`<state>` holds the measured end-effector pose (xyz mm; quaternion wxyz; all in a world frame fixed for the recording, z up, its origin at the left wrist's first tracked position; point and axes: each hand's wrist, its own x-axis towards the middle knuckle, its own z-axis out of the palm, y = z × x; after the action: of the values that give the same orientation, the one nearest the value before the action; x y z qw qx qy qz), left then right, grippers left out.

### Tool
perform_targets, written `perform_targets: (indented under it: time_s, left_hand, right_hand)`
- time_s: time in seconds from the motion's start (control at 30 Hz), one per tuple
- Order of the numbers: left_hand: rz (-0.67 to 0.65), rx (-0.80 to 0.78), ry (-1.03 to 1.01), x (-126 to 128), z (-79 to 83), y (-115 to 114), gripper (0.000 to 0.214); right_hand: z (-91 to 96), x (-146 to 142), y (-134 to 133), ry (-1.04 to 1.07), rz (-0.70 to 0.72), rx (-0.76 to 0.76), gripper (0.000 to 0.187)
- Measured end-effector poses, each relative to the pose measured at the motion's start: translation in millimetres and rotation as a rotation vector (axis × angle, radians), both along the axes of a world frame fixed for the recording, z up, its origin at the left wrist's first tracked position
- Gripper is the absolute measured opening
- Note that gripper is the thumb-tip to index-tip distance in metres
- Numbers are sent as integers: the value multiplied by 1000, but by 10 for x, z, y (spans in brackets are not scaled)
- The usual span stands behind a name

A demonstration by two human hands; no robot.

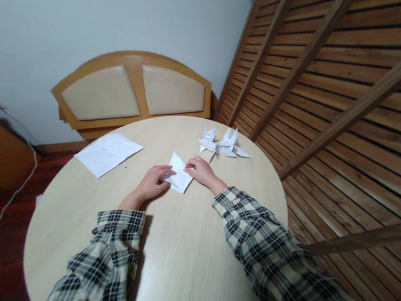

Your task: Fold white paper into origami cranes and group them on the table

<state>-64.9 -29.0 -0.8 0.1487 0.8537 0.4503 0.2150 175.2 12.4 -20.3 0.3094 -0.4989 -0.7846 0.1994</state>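
Note:
A folded piece of white paper (179,178), roughly diamond-shaped, lies on the round table (183,249) between my two hands. My left hand (153,181) rests at its left edge, with the fingers stretched out flat over the paper's side. At the right edge, my right hand (200,171) has its thumb and fingertips pinched together on the paper. Just beyond my right hand sit several folded white paper cranes (226,144), bunched close together with their wings and points sticking up.
Flat white paper (108,152) lies at the table's far left. Behind the table stands a headboard (139,91) with cream panels against the wall. A slatted wooden frame (343,105) leans along the right side. A white cable (26,177) runs down at the left.

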Motion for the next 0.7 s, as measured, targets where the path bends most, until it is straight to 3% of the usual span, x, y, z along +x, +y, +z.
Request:
perform_targets:
  time_s: [0.13, 0.3, 0.53, 0.7]
  left_hand:
    - [19, 78, 6, 36, -44, 2, 48]
    - [52, 115, -10, 82, -39, -13, 43]
    - [143, 84, 17, 109, 1, -18, 36]
    - [258, 44, -2, 134, 22, -34, 39]
  right_hand:
    - [-20, -2, 10, -5, -4, 23, 6]
    - [-19, 0, 20, -23, -1, 38, 26]
    - [33, 3, -19, 14, 5, 23, 47]
    - [50, 14, -38, 7, 29, 43, 51]
